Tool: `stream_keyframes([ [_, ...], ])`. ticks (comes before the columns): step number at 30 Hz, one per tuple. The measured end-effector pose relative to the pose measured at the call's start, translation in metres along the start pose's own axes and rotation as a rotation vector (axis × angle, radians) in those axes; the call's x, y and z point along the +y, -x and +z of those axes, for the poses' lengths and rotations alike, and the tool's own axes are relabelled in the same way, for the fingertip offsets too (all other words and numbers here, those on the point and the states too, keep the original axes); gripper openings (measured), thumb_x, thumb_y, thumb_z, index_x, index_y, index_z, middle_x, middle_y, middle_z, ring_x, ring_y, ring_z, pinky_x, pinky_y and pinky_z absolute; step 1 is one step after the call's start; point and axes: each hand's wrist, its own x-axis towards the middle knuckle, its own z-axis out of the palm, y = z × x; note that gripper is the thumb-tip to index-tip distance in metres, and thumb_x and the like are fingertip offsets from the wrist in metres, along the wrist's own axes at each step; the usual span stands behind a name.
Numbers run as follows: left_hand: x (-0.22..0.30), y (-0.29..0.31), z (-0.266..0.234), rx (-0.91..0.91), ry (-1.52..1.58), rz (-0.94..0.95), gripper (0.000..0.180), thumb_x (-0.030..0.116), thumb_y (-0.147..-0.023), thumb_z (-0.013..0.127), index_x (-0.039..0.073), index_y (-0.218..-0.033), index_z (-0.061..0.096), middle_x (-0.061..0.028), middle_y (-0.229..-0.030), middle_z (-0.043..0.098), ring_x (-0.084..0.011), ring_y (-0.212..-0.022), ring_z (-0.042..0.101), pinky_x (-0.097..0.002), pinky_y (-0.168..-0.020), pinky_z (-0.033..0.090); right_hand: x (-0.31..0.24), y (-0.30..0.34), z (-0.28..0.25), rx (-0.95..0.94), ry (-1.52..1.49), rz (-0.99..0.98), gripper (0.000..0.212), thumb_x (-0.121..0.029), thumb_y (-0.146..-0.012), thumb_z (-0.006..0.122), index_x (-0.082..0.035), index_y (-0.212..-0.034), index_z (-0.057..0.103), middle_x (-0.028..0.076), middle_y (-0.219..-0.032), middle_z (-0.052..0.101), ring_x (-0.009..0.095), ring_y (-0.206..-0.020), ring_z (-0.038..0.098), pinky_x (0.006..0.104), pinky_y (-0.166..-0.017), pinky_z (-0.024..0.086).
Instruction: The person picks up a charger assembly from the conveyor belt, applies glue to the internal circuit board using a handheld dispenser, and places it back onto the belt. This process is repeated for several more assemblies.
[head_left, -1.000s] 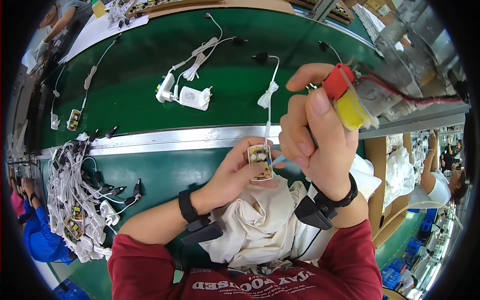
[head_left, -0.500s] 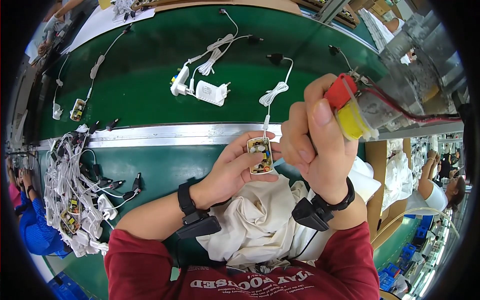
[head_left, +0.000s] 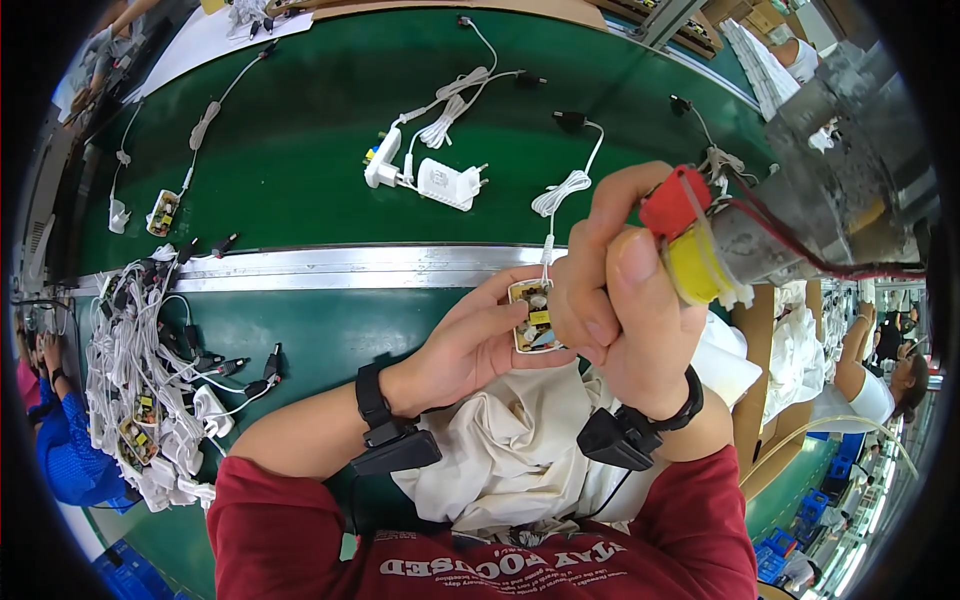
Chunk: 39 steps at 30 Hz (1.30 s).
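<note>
While left hand (head_left: 470, 345) pinches a small circuit board (head_left: 533, 317) by its edges, face up so the parts show, right hand (head_left: 610, 300) is wrapped tight round a hanging tool (head_left: 760, 235) with red and yellow bands, tip hidden behind the fingers, close to the board. Board sits over the lap, just off the table's (head_left: 300, 160) near edge, white cord (head_left: 565, 190) trailing up onto it. White chargers (head_left: 425, 178) lie mid-table; cable pile (head_left: 140, 380) at left edge.

Circuit board (head_left: 532, 317) sits between left hand (head_left: 470, 345) and right hand (head_left: 620, 300), above the cloth (head_left: 520, 450). Cable pile (head_left: 140, 380) lies left on the desk (head_left: 300, 160); two chargers (head_left: 425, 180) lie behind.
</note>
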Motion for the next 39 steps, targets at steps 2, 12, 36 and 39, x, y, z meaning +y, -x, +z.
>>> stream_keyframes([
  [2, -0.001, -0.001, 0.002, -0.011, -0.012, 0.004, 0.043, 0.016, -0.095, 0.036, 0.004, -0.135, 0.025, -0.0163, -0.131, 0.04, -0.027, -0.121, 0.046, -0.0466, -0.101, 0.039, -0.001, 0.001, -0.002, -0.04, -0.02, -0.002, 0.017, -0.015, -0.086, 0.06, -0.003, -0.089, 0.048, -0.001, -0.077, 0.047, 0.005, -0.064, 0.041, 0.0205, -0.056, 0.032],
  [12, -0.001, 0.003, 0.006, -0.042, 0.02, 0.02, 0.045, 0.016, -0.095, 0.037, 0.004, -0.136, 0.023, -0.0175, -0.132, 0.039, -0.0293, -0.12, 0.047, -0.0469, -0.101, 0.039, 0.0, 0.0, 0.006, -0.065, 0.116, -0.088, 0.032, -0.036, -0.092, 0.051, -0.008, -0.091, 0.036, 0.0, -0.048, 0.034, 0.006, -0.035, 0.027, 0.0219, -0.033, 0.022],
  [36, 0.03, -0.137, -0.003, 0.094, -1.702, 0.753, 0.041, 0.012, -0.081, 0.059, -0.002, -0.116, 0.045, -0.0135, -0.098, 0.051, -0.0278, -0.093, 0.055, -0.0331, -0.075, 0.049, -0.033, 0.016, 0.027, -0.217, 0.009, 0.033, 0.047, -0.036, -0.087, 0.059, -0.004, -0.109, 0.031, 0.0, -0.054, 0.04, 0.007, -0.038, 0.034, 0.0224, -0.036, 0.026],
  [39, 0.03, -0.125, 0.003, 0.322, -2.008, 0.582, 0.04, 0.014, -0.078, 0.06, -0.007, -0.11, 0.047, -0.0147, -0.093, 0.051, -0.0288, -0.092, 0.053, -0.0346, -0.073, 0.05, -0.038, 0.021, 0.028, -0.285, -0.037, 0.021, 0.051, -0.032, -0.085, 0.064, -0.006, -0.111, 0.029, 0.001, -0.053, 0.04, 0.01, -0.038, 0.035, 0.0237, -0.036, 0.028],
])
